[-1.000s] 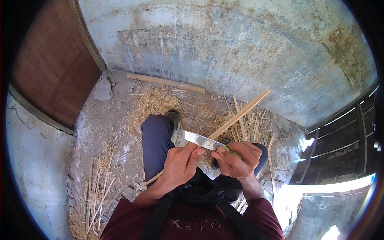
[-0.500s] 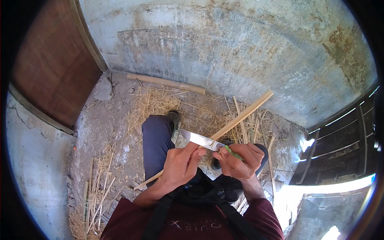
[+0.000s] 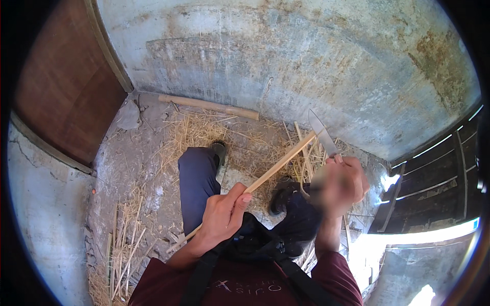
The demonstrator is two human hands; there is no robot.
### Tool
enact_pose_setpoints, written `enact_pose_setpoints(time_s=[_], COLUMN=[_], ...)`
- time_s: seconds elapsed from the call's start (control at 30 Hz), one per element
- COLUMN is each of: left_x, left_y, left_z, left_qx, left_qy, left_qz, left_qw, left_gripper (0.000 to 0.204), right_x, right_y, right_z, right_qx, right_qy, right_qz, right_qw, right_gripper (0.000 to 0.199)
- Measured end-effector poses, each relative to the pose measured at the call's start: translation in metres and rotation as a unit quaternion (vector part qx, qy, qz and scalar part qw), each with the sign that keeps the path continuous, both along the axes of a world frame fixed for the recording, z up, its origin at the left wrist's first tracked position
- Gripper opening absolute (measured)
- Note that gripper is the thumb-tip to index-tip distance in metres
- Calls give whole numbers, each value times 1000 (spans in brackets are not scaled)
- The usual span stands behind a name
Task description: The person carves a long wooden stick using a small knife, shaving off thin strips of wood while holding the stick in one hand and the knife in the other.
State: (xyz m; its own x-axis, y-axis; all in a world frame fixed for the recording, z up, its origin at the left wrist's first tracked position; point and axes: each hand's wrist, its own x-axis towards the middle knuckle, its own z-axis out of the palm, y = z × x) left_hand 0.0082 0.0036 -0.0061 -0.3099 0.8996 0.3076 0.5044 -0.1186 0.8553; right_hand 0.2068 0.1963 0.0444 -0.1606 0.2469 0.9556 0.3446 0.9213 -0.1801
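At the far left of the frame a brown wooden door (image 3: 66, 97) stands in a pale, cracked plaster wall (image 3: 46, 214), with loose straw (image 3: 125, 245) lying along the concrete floor (image 3: 132, 168) below it. Just left of centre, the left hand (image 3: 222, 217) comes up from the lower edge on a bare forearm, fingers curled and thumb pressed around a long pale wooden stick (image 3: 278, 166). The stick runs slantwise, its lower end poking out under the wrist toward the lower left and its upper end reaching up and right to meet the knife. Behind the hand, a knee in dark blue trousers (image 3: 196, 183) points up the frame, a dark shoe (image 3: 219, 150) at its end resting on a heap of straw. Farther up, a thick wooden pole (image 3: 209, 106) lies at the foot of the stained grey-blue wall (image 3: 286, 61). Right of centre, the right hand (image 3: 339, 186) is raised and blurred, closed around the handle of a knife (image 3: 322, 133) whose grey blade points up and left, touching the tip of the stick. At the right edge dark slatted boards (image 3: 434, 178) let in bright daylight.
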Motion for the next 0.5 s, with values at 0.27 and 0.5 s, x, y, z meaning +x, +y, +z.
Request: enact_pose_setpoints(time_s=[0.27, 0.5], left_x=[-5, -6], left_y=[3, 3], left_z=[1, 0], left_qx=[-2, -13], left_qy=[-13, -19], left_qz=[3, 1], left_qw=[1000, 1000], left_gripper=[23, 22], right_x=[-3, -6], right_y=[-3, 1], right_z=[0, 0], right_qx=[-28, -23], right_qy=[14, 22], right_qz=[25, 28], right_qw=[999, 999], right_gripper=[21, 21])
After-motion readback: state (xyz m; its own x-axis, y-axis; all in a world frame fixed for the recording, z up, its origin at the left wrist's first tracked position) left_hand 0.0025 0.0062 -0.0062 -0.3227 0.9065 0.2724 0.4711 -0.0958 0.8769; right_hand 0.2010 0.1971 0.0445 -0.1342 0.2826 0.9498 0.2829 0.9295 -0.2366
